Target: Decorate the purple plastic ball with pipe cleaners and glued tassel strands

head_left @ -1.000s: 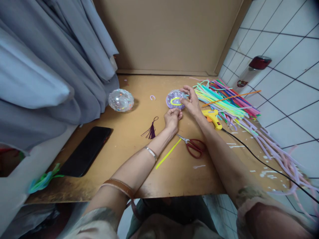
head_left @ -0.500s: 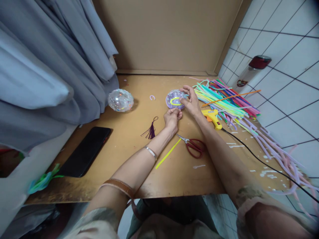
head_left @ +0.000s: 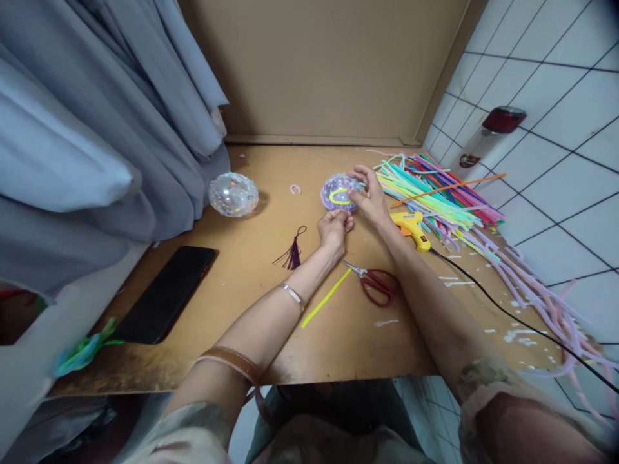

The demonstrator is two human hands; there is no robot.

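A clear plastic ball [head_left: 331, 187] with a purple rim sits at the middle of the table, and a bent yellow pipe cleaner [head_left: 333, 199] shows as a loop on it. My left hand [head_left: 333, 229] pinches its near edge with the fingers closed. On the right side, my right hand [head_left: 372, 198] grips the ball between thumb and curled fingers. Red-handled scissors [head_left: 380, 287] lie nearer me, blades touching a straight yellow pipe cleaner [head_left: 326, 298]. Left of my left hand lies a dark purple tassel [head_left: 293, 253]. A small curved pale pink piece [head_left: 295, 189] rests beyond it.
Another clear ball [head_left: 234, 194] stands at the left, near a grey curtain [head_left: 97, 129]. A black phone [head_left: 167, 295] lies on the front left. To the right are a yellow glue gun [head_left: 412, 231] with a black cord and a heap of coloured pipe cleaners [head_left: 435, 193].
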